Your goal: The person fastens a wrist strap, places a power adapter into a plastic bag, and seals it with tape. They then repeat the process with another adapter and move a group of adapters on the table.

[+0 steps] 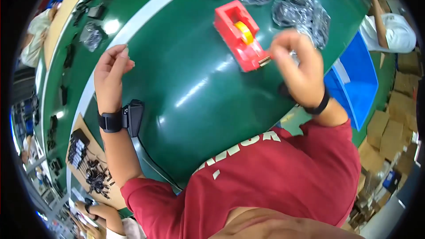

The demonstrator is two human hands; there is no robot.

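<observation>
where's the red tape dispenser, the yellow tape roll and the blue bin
red tape dispenser point(246, 55): head view, on the lower part of its red body.
yellow tape roll point(245, 32): head view, on the roll's yellow outer face.
blue bin point(361, 73): head view, on its bare inner floor.

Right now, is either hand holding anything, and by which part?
Left hand holds nothing. Right hand pinches at the red plastic tape dispenser's cutter end; any tape is too blurred to tell.
</observation>
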